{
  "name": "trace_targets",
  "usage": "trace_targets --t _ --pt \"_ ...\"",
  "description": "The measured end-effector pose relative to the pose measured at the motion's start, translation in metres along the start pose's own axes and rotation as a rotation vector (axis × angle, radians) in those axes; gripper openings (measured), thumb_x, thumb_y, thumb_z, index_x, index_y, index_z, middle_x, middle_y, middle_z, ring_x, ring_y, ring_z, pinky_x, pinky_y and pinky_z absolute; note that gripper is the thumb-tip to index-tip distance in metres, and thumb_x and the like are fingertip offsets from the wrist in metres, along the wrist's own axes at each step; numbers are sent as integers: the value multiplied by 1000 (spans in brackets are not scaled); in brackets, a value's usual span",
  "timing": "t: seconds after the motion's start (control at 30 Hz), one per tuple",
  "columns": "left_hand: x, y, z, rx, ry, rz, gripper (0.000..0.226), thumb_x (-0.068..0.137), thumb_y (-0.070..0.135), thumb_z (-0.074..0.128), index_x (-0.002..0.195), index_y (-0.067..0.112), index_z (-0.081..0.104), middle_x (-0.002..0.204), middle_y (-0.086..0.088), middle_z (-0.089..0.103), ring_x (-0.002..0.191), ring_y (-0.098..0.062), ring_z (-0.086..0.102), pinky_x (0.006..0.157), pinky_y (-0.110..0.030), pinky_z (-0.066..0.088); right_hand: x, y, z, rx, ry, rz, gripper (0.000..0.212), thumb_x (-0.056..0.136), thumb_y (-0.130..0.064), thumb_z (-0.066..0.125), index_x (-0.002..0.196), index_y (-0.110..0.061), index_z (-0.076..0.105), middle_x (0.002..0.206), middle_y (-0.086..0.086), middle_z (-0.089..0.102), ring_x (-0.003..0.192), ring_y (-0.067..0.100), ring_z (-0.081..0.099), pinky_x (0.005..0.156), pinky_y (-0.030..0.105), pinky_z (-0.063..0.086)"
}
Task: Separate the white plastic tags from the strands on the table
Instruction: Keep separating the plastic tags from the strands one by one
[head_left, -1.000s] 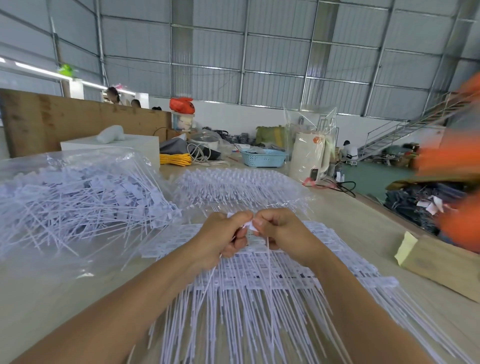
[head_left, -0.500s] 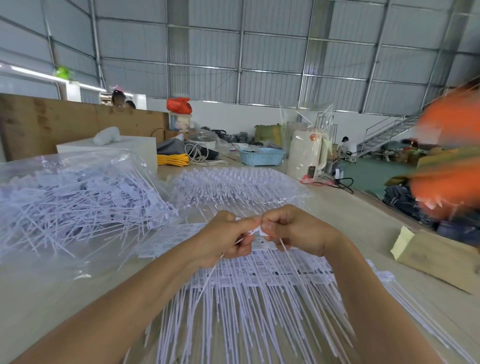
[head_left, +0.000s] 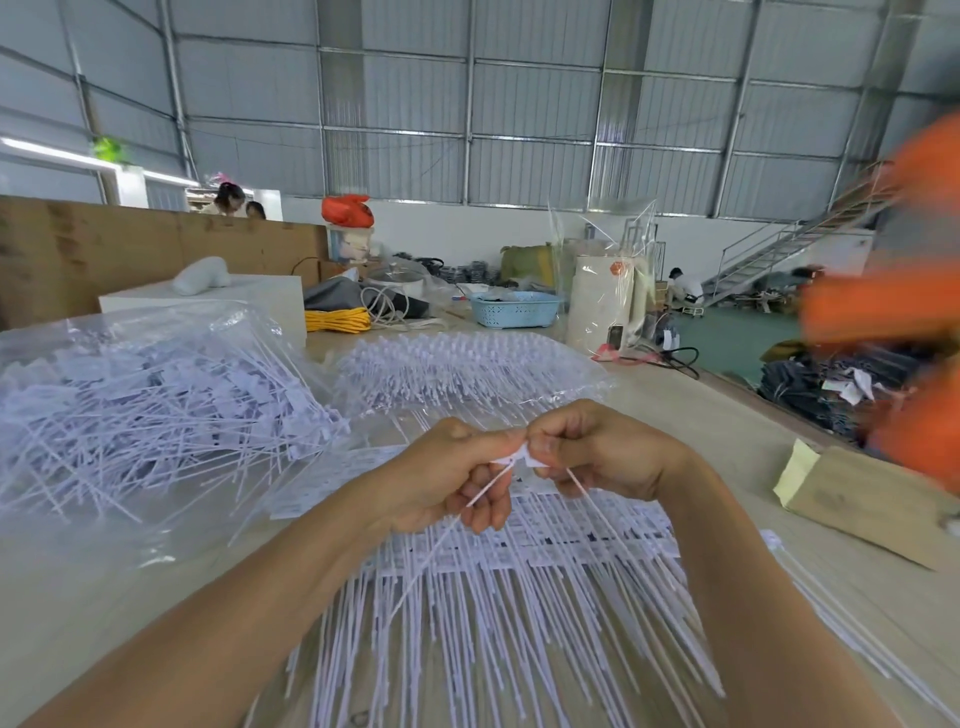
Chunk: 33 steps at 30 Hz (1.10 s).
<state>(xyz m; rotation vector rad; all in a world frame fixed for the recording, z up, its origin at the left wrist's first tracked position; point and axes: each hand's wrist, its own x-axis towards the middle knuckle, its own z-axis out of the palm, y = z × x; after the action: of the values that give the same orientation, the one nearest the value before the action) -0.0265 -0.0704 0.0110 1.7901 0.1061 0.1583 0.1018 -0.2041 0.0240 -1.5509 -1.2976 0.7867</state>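
A flat sheet of joined white plastic tags (head_left: 519, 582) with long thin strands lies on the table in front of me. Above it, my left hand (head_left: 447, 478) and my right hand (head_left: 597, 452) meet and both pinch a small white tag (head_left: 511, 460) between thumb and fingers. One strand hangs down from my left fingers, another runs down from my right fingers into the sheet. Whether the two pinched pieces are apart I cannot tell.
A clear bag of loose white tags (head_left: 156, 405) lies at the left. Another bagged bundle of tags (head_left: 467, 364) sits behind my hands. A cardboard box (head_left: 857, 504) is at the right edge. A person in blurred orange clothing (head_left: 914, 312) moves at the far right.
Both hands lifted slightly off the sheet and stayed pinched together on the tag. The orange-clad person at the right kept moving.
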Motion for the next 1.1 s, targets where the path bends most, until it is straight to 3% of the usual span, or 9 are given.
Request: trace_targets --t 0.23,0.3,0.53,0.67,0.77,0.83,0.87,0.97,1.1 --pt "9 -5 -8 137 226 83 38 95 44 47 86 13 67 60 -6 66 47 -17 56 45 -22 43 14 4 14 225 114 -57 40 96 -22 45 61 -19 65 43 -9 41 37 4 29 38 15 24" --pt "9 -6 -10 85 189 71 42 95 41 48 82 5 65 54 -3 59 45 -15 50 46 -22 38 15 4 19 253 66 -60 42 90 -34 47 53 -20 62 44 -7 40 37 4 27 37 14 24" --pt "10 -3 -13 -186 180 27 42 93 15 49 52 13 40 43 1 30 33 -8 22 35 -14 17 19 2 27 36 159 -205 37 85 -39 52 83 -5 67 44 -12 44 38 4 24 39 14 21" --pt "11 0 -6 -290 101 19 38 88 9 43 50 15 39 42 1 31 30 -7 21 32 -13 16 21 1 25 -77 250 -253 36 94 -19 51 62 -23 67 43 -11 46 38 3 31 40 14 28" --pt "8 10 -42 -661 21 130 23 75 4 61 53 10 56 46 0 38 39 -7 27 33 -15 34 0 7 -3 -221 527 -155 41 94 -14 54 53 -17 51 40 -12 44 44 -1 45 50 15 36" --pt "-3 26 -75 -828 -260 346 7 79 2 65 78 -4 68 64 -9 44 60 -17 33 62 -26 53 -19 16 -30 15 807 -137 38 93 -18 55 55 -16 52 44 -11 46 49 7 45 53 22 33" --pt "-4 25 -84 -769 -141 414 10 80 5 64 77 -4 68 65 -8 44 60 -17 34 63 -22 52 -20 16 -35 170 846 -167 37 93 -23 55 56 -17 53 47 -9 46 48 8 41 52 24 32" --pt "6 0 -72 -440 379 167 36 86 22 59 51 13 53 46 -3 45 35 -10 33 31 -15 29 1 5 -12 134 600 -190 45 91 -33 52 48 -22 43 50 -5 36 42 6 35 47 24 27" --pt "13 -10 -18 38 258 150 48 94 39 51 53 17 63 55 -8 60 42 -14 51 41 -19 38 18 -5 20 225 417 -215 41 83 -38 55 47 -21 50 48 -4 38 38 4 35 40 18 28"
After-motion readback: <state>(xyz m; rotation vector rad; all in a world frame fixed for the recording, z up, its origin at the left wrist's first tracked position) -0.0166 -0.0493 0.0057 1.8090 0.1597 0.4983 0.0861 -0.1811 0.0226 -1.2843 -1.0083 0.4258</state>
